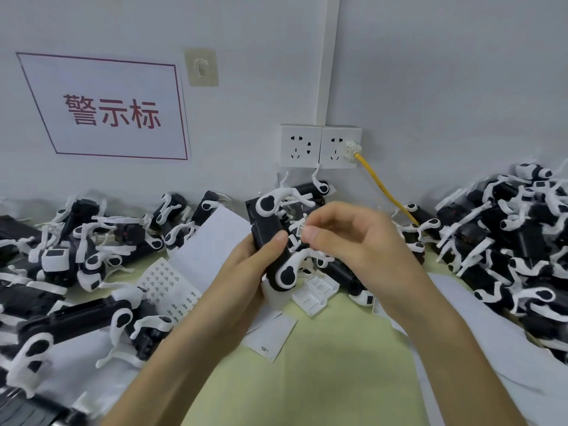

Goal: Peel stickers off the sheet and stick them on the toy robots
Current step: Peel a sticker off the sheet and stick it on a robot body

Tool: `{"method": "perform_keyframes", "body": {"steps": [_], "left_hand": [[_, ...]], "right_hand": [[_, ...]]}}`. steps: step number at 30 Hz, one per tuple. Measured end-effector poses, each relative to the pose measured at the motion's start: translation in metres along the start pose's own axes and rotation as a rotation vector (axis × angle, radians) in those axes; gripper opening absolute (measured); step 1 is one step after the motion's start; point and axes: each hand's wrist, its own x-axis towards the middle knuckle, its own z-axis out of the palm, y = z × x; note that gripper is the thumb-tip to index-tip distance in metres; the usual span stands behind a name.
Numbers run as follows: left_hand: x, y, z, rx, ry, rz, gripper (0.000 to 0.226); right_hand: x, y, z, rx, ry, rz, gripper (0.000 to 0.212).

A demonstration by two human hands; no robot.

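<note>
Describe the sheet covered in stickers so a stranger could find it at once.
Start at the red-bordered sign on the wall and drop to the table below its right edge. The sticker sheet lies there, left of the left hand. Unlike the blank sheet beside it, it carries rows of small stickers.

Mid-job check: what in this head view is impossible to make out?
Head view: any sticker under the right hand, too small, covered by fingers.
Head view: print on the sticker sheet, too small.
Head view: toy robot's lower body, hidden by the left hand.
Head view: bottom-left toys, blurred, cut by the edge.
</note>
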Motion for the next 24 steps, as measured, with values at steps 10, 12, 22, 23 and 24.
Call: {"method": "perform_keyframes", "body": {"steps": [10,12,22,23,24], "left_hand": [[-0.007,0.001,0.006,0.159,0.099,0.014,0.045],[-0.008,0.002,0.007,0.169,0.102,0.023,0.054],[-0.012,0.002,0.011,0.295,0.113,0.046,0.035],[-0.012,0.002,0.011,0.304,0.117,0.053,0.034],[-0.012,0.002,0.011,0.310,0.120,0.062,0.034]], "right_hand": [[0.002,0.005,0.013,-0.017,-0.004,-0.015,0.011],[0.002,0.006,0.015,-0.032,0.006,-0.009,0.012],[0.003,0.012,0.021,-0.105,0.072,-0.012,0.014],[0.003,0.013,0.022,-0.107,0.079,-0.012,0.014],[0.003,0.014,0.022,-0.110,0.084,-0.014,0.014]]}}
